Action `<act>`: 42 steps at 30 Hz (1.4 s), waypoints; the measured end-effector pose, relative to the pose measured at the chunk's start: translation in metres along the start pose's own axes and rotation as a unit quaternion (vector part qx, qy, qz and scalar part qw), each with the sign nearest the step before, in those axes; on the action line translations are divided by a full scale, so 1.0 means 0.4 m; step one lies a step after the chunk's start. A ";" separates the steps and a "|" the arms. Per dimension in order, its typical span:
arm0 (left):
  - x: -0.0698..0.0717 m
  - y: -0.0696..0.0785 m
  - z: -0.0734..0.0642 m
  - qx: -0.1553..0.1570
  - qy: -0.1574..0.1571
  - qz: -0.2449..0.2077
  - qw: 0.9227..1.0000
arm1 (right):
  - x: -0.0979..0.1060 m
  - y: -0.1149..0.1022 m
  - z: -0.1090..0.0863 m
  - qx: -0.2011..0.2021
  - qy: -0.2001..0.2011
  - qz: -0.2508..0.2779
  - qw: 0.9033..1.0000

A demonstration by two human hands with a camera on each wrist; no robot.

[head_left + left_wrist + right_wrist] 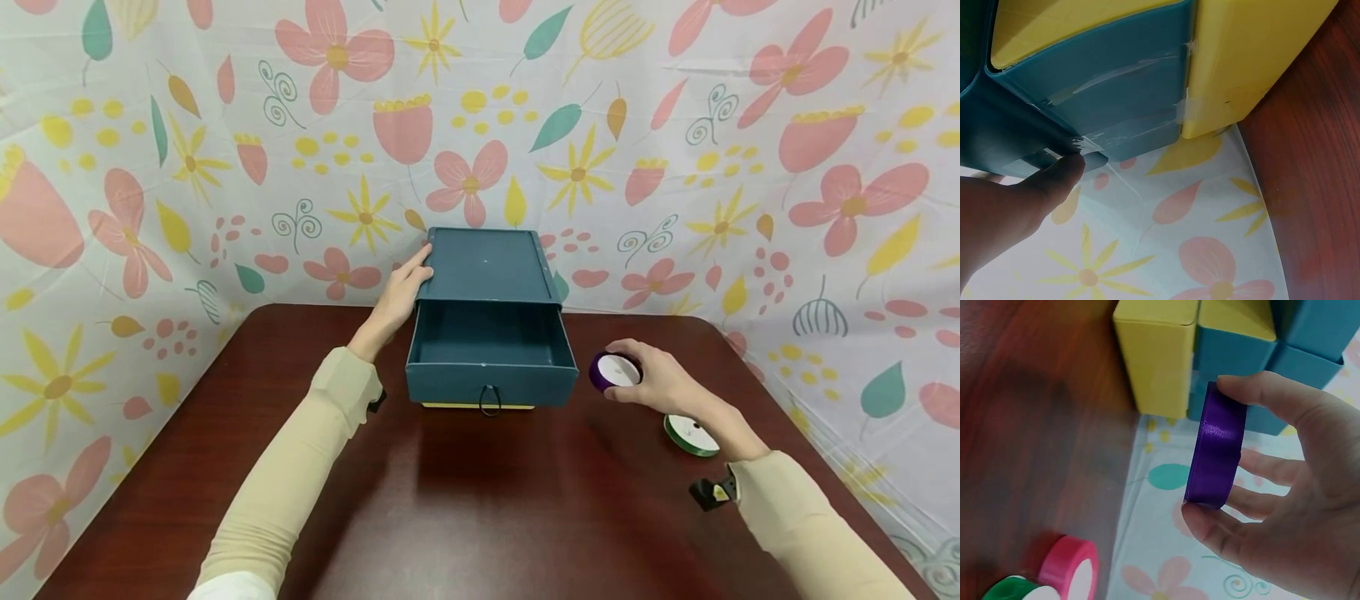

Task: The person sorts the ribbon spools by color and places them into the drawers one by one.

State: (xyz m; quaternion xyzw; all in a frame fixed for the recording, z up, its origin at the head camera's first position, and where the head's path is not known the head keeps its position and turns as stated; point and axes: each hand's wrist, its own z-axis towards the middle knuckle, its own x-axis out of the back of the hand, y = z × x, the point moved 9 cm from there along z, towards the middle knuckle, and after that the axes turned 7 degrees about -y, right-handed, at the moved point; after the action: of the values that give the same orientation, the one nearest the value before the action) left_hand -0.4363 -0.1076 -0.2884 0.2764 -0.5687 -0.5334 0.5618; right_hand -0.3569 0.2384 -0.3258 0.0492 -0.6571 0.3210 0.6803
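Purple ribbon roll [618,370], white-faced, held right of teal drawer [450,383]; drawer pulled out, back unclear.

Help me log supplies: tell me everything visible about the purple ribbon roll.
The purple ribbon roll is narrow and round, its white face ringed by smooth, shiny, satin-like ribbon. The right hand grips its rim in the air, right of the open drawer and apart from it, the white face turned toward the head camera.

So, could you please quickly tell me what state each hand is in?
Left hand: open, touching the dark teal plastic drawer unit.
Right hand: closed, holding the round spool of shiny purple ribbon.
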 end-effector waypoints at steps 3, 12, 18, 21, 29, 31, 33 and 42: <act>-0.001 0.004 0.001 -0.006 0.001 0.000 1.000 | 0.016 -0.013 0.006 0.004 0.004 0.002 1.000; 0.002 0.002 0.000 -0.007 0.004 -0.006 1.000 | 0.056 -0.047 0.031 0.008 0.021 0.002 1.000; 0.000 -0.001 0.000 -0.001 0.003 -0.004 1.000 | 0.084 -0.076 0.044 0.002 0.009 0.024 1.000; 0.001 -0.004 0.000 0.002 0.001 -0.003 1.000 | 0.095 -0.092 0.052 0.004 0.006 0.027 1.000; 0.000 -0.005 -0.001 0.000 0.003 -0.006 1.000 | 0.132 -0.130 0.065 0.017 0.017 0.020 1.000; 0.000 -0.003 -0.001 -0.002 0.002 -0.005 1.000 | 0.143 -0.136 0.067 0.019 0.022 0.020 0.999; -0.001 -0.002 0.000 -0.003 0.001 -0.006 1.000 | 0.154 -0.143 0.069 0.021 0.026 0.020 0.999; 0.001 0.009 0.002 -0.005 -0.005 -0.013 1.000 | 0.190 -0.198 0.084 0.040 0.034 0.040 0.998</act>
State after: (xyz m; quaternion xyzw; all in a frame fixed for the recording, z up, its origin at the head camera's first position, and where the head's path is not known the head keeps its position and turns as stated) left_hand -0.4361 -0.1067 -0.2849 0.2780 -0.5658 -0.5445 0.5532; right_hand -0.3514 0.1876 -0.2229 0.0390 -0.6217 0.3758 0.6861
